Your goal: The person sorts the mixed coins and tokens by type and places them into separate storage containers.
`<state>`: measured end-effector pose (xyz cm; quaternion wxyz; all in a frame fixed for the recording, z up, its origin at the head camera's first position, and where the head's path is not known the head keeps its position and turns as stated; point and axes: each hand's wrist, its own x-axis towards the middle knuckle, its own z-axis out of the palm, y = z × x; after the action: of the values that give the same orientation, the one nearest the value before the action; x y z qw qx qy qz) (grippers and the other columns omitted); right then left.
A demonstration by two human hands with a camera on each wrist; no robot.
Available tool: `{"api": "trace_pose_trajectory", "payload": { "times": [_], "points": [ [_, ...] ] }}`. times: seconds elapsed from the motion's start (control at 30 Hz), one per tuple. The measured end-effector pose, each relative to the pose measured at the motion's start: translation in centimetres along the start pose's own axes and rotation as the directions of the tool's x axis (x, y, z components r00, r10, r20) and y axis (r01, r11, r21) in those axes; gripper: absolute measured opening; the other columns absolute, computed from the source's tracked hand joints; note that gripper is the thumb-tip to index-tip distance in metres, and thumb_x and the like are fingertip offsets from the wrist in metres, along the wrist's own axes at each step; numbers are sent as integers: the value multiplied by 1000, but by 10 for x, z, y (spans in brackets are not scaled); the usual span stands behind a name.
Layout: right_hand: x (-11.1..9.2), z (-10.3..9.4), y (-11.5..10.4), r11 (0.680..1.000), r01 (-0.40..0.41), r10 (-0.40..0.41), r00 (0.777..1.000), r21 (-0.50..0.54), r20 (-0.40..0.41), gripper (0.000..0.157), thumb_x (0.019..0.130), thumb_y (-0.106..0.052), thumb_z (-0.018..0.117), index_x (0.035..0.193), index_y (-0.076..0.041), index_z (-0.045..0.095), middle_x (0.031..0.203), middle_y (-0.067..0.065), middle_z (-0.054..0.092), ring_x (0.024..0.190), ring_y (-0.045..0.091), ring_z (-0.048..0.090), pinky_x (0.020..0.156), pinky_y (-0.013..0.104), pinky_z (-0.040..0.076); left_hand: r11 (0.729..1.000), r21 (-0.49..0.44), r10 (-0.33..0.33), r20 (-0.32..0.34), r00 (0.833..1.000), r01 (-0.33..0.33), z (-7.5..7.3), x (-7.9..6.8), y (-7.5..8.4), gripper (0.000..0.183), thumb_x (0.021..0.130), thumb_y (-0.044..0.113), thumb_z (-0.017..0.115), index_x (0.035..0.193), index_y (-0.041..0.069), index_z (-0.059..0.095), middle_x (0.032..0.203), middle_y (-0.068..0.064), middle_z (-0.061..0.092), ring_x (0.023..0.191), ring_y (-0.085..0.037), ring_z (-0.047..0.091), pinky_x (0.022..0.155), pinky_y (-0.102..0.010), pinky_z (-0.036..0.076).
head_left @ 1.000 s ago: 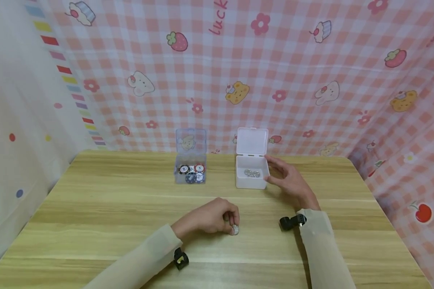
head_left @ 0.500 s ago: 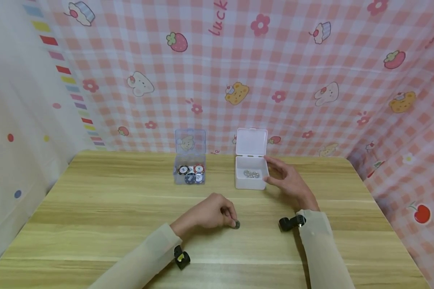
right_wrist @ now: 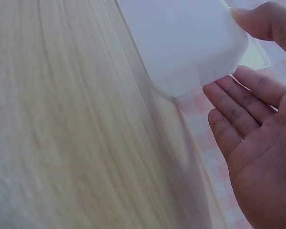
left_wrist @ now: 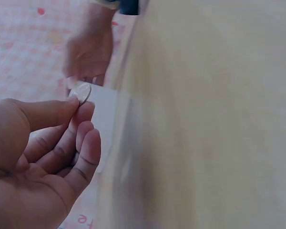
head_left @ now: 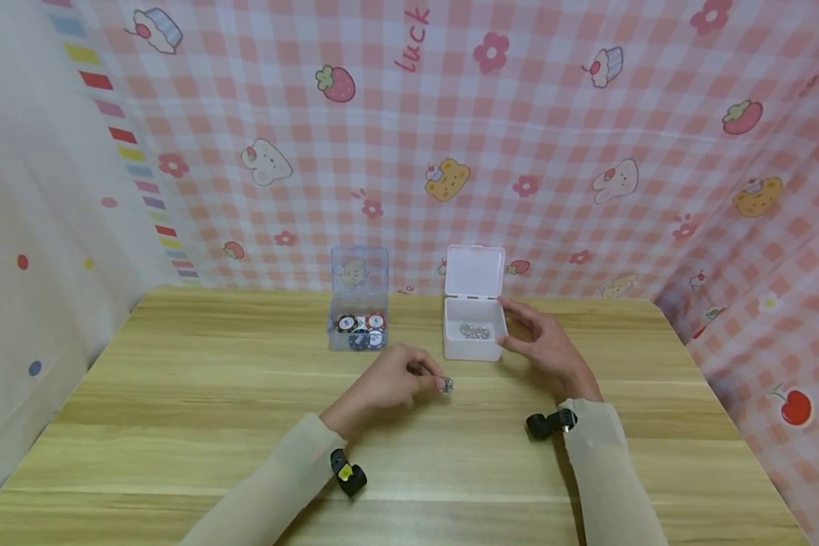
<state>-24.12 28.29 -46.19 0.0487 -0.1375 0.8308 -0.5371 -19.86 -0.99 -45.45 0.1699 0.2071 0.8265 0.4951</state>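
Observation:
My left hand pinches a silver coin between thumb and forefinger, above the table in front of the two boxes. In the left wrist view the coin stands out past the fingertips. A white lidded box has its lid up and several silver coins on its floor. My right hand holds that box by its right side, thumb near the front corner and forefinger at the back corner. In the right wrist view the white box hides part of the fingers.
Left of the white box stands a clear bluish box, lid raised, with several poker chips inside. Both boxes are near the back edge of the wooden table. A pink checked cloth hangs behind it.
My left hand has lifted the coin and moved it away from me, towards the boxes. My right hand has stayed at the white box.

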Motion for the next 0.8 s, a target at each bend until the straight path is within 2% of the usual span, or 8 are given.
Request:
{"api": "trace_pose_trajectory", "payload": {
  "times": [0.13,0.33,0.5,0.6,0.8],
  "points": [
    [1,0,1,1000,-12,12,1000,8,2,67,84,-19,71,144,-20,39,143,6,45,138,25,33,115,45,25,998,-53,-22,-45,999,19,-6,7,3,3,85,24,69,84,22,71,80,1,69,72,-17,61,63,-29,51],
    [-4,0,-16,1000,-22,22,1000,12,15,67,86,-10,68,145,-13,36,144,13,42,139,31,30,114,49,24,984,-173,-63,-84,994,48,-12,17,11,6,85,22,70,86,17,71,86,-7,70,77,-25,64,65,-30,54],
    [-9,2,-29,1000,-30,30,1000,5,8,66,86,-8,67,144,-10,36,144,15,42,138,32,31,115,48,24,982,-179,-84,-140,987,58,-14,27,15,4,85,21,69,86,19,72,85,-6,70,79,-28,65,63,-28,55],
    [-8,2,-29,1000,-29,29,1000,7,5,66,86,-8,67,144,-9,36,144,15,42,138,33,30,115,49,24,983,-177,-86,-175,981,55,-16,33,17,5,86,22,67,86,19,72,83,-2,70,79,-28,65,64,-29,55],
    [-8,2,-29,1000,-20,20,1000,11,6,66,85,-8,67,144,-9,37,144,16,43,138,33,31,114,49,24,978,-206,-71,-224,972,24,-17,45,22,7,87,20,65,86,15,71,82,-4,71,74,-27,65,66,-34,55]
  ]
}}
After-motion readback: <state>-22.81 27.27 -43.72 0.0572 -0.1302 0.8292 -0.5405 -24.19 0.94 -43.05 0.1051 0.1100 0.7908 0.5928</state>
